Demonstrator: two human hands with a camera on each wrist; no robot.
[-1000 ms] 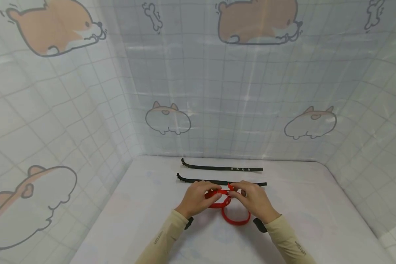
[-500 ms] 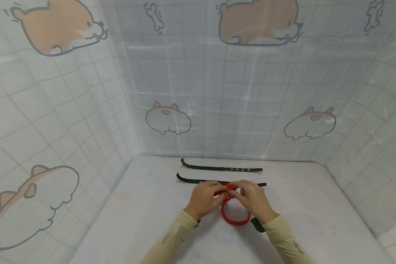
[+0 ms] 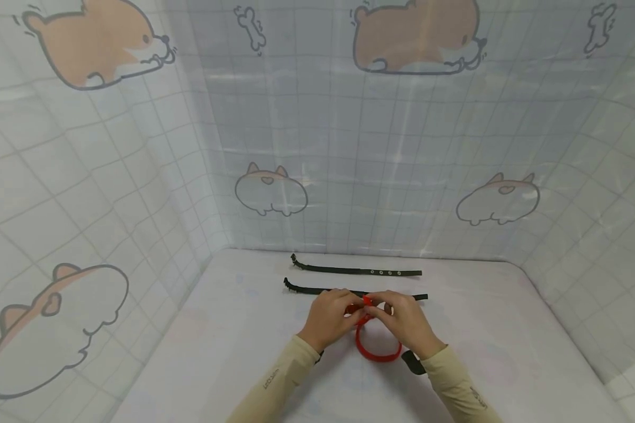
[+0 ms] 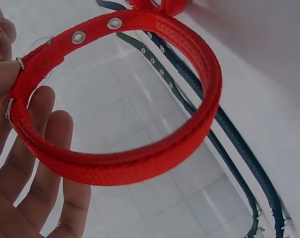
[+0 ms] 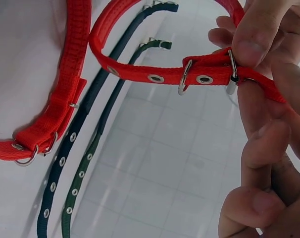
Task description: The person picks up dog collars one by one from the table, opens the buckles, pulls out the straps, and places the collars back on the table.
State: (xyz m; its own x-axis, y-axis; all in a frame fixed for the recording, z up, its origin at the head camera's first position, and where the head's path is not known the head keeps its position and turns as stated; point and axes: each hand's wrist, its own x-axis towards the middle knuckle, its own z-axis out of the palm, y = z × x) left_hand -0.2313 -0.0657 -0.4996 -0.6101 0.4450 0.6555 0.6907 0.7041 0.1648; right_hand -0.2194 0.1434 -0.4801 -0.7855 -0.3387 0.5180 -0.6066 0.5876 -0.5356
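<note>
My left hand (image 3: 325,320) pinches a red pet collar (image 4: 140,166) beside its metal buckle (image 5: 232,72). The collar forms a closed loop, with metal eyelets along the strap and a D-ring (image 5: 184,78) near the buckle. Opposite, my right hand (image 3: 407,320) pinches the red strap end at the buckle, thumb against fingers. The fingertips of both hands meet there and partly hide the strap. Below the hands, a second red collar (image 3: 378,356) lies on the table as a fastened loop.
Two unfastened dark collars lie side by side beyond the hands: a green one (image 5: 81,174) at the back and a navy one (image 5: 62,161) nearer. The white table (image 3: 217,329) meets a tile-patterned curtain (image 3: 349,205) printed with dogs.
My left hand has moved right, closer to my right hand, and shifted its hold towards the buckle. The held loop now mostly hides behind the left hand in the head view.
</note>
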